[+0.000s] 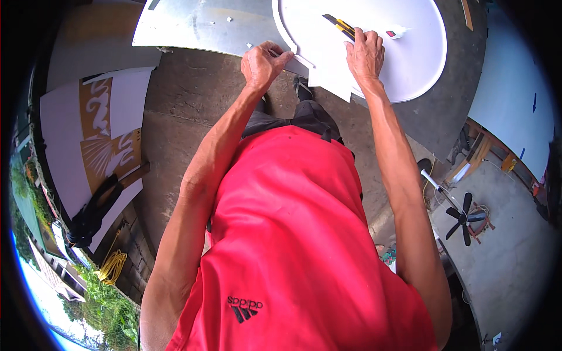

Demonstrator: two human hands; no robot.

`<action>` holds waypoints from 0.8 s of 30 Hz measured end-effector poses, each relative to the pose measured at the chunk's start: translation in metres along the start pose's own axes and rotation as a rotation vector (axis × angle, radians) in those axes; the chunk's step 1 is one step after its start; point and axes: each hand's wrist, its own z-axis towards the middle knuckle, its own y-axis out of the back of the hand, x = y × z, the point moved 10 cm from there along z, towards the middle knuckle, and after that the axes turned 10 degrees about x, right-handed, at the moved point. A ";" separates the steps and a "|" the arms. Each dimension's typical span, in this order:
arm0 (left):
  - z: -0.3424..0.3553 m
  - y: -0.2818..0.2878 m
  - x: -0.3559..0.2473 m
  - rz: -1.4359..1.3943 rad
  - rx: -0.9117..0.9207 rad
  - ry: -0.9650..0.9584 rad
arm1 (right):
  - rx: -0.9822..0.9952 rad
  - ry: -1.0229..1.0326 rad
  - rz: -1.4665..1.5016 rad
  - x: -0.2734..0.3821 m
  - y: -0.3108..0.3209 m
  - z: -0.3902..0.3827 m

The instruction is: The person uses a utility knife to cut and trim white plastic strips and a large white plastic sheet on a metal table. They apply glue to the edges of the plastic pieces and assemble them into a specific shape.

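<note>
My left hand [263,63] is closed in a pinch on a narrow white strip [302,60] at the near edge of the worktable. The strip lies beside a round white panel [421,70] with a raised rim. My right hand [366,57] rests over the panel, its fingers closed around the rear of a yellow and black utility knife [341,26], whose blade points away to the far left. To the right of that hand lies a small white bottle [396,32]. A flat, angular white piece [331,82] juts over the table's near edge between my hands.
Small white scraps [229,19] dot the grey tabletop [187,29]. On the left stand white and brown panels [93,117] and a coiled yellow cord [112,267]. A black-bladed fan [462,217] is at the right, below a large pale sheet [515,88].
</note>
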 end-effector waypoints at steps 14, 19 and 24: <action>-0.004 0.039 -0.007 0.009 -0.111 -0.350 | 0.093 -0.118 0.582 -0.005 -0.004 -0.031; -0.005 0.025 -0.010 0.130 -0.119 -0.561 | 0.289 -0.325 1.675 0.072 -0.034 -0.110; -0.017 0.015 -0.007 0.096 -0.122 -0.541 | 0.365 -0.377 1.215 0.091 -0.058 -0.138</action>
